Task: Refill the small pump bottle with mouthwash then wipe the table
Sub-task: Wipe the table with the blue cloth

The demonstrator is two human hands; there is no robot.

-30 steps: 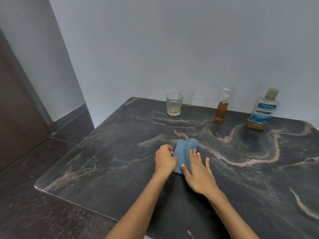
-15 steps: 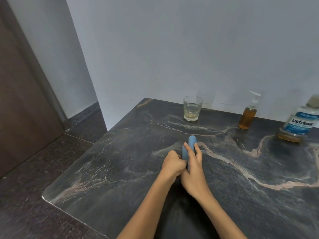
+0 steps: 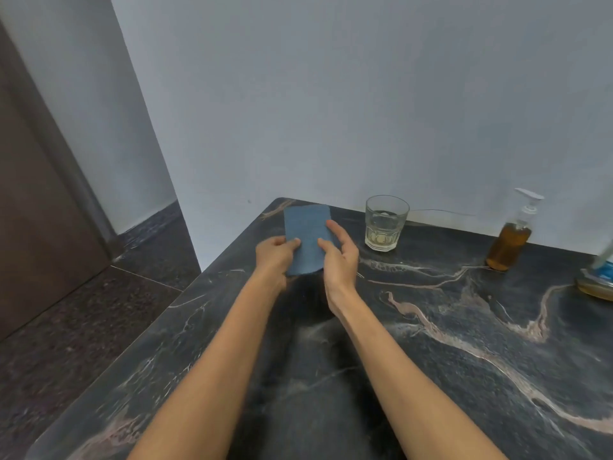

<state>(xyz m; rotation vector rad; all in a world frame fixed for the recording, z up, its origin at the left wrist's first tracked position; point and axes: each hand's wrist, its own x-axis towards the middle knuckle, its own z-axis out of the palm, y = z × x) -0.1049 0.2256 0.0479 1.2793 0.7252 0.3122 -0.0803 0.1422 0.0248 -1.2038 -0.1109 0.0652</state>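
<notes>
Both hands hold the folded blue cloth [image 3: 306, 239] up over the far left part of the table [image 3: 431, 343]: the left hand [image 3: 275, 255] pinches its left edge with curled fingers, the right hand [image 3: 338, 257] cups the right edge, fingers loosely bent against it. If the wiping sweeps right, I reckon the cloth could clip the faceted glass [image 3: 385, 223] (a little pale liquid sits in it) and tip it. The cloth looks soft, matte, rounded at its corners; the table is dark polished stone with pinkish veins. The small pump bottle [image 3: 510, 240], amber-filled, stands far right, beside the mouthwash bottle [image 3: 597, 280].
</notes>
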